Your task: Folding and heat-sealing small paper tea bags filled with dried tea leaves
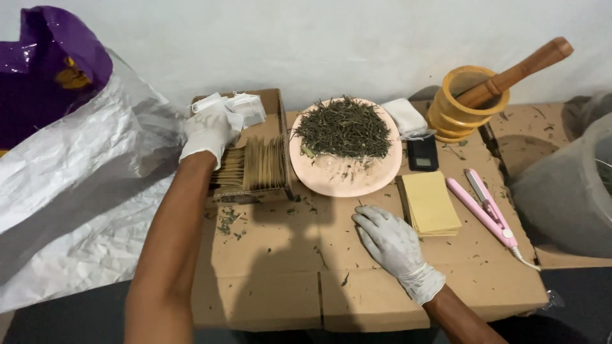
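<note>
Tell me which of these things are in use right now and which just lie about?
In use: left hand in box of paper envelopes; right hand flat on cardboard.

Lying about: plate of dried leaves, yellow envelope stack, pink sealer, mortar and pestle.

A plate (345, 177) heaped with dried leaves (343, 129) sits at the centre rear of a cardboard work surface (274, 280). To its left stands a box of packets (252, 167), where the left hand (209, 130) reaches in; to its right lie a small scale (422, 153), a stack of sachets (430, 202) and a sealing tool (486, 207). Behind them stands a mortar (460, 108) holding a pestle (517, 71). The right hand (386, 239) rests flat before the plate.
</note>
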